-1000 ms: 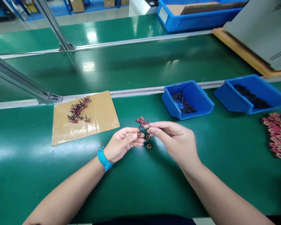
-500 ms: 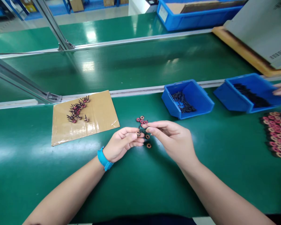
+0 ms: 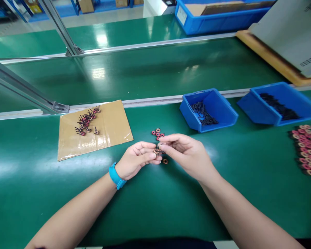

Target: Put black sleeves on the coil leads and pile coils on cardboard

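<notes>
Between its thumb and fingers, my left hand (image 3: 138, 159) holds a small copper-coloured ring part (image 3: 156, 151). My right hand (image 3: 188, 152) meets it from the right, its thumb and forefinger pinched on a small dark piece (image 3: 158, 146) at the ring; the fingers partly hide this piece. Just beyond my fingertips lies a small cluster of red and copper ring parts (image 3: 157, 133) on the green table (image 3: 150, 207). One loose copper ring (image 3: 165, 161) rests just below my fingertips.
Cardboard (image 3: 111, 124) at the left carries several ring parts with dark pins. Two blue bins (image 3: 224, 116), (image 3: 261, 112) hold dark pieces. Many red and copper rings (image 3: 306, 148) lie at the far right. A metal frame post (image 3: 23, 86) stands at the left.
My right hand has moved slightly left and closer to my left hand, bringing the dark piece against the ring. Another person's hand at the right bin has left the view.
</notes>
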Demonstrator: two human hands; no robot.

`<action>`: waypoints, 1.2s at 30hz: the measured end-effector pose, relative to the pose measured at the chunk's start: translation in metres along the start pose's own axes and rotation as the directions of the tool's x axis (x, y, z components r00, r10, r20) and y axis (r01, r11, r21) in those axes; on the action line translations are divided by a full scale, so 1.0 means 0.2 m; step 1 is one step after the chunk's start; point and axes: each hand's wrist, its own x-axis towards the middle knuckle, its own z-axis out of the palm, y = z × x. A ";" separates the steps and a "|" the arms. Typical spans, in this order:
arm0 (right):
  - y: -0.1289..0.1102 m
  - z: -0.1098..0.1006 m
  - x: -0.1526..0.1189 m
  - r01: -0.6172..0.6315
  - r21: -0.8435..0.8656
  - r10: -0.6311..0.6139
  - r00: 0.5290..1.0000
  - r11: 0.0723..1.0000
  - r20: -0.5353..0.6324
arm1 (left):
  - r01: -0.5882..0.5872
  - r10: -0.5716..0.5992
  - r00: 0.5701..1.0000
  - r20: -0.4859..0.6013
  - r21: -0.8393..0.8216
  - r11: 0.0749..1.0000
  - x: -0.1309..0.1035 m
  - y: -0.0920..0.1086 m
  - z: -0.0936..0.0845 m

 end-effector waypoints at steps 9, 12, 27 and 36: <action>0.00 0.00 0.00 0.075 -0.050 -0.070 0.994 0.996 0.078 | 0.013 -0.013 1.000 0.026 -0.025 1.000 0.00 0.00 0.00; 0.00 -0.02 0.02 0.023 -0.074 -0.017 0.998 0.997 0.068 | 0.012 -0.012 1.000 -0.013 -0.014 1.000 0.00 0.00 0.00; 0.03 -0.01 0.01 -0.086 -0.172 0.113 0.982 0.981 0.154 | -0.259 0.316 0.917 -0.244 0.240 0.936 0.02 -0.03 -0.01; -0.02 0.00 -0.01 0.304 -0.530 -0.199 0.948 0.791 0.248 | -0.268 0.395 0.876 -0.277 0.400 0.876 0.02 -0.02 0.01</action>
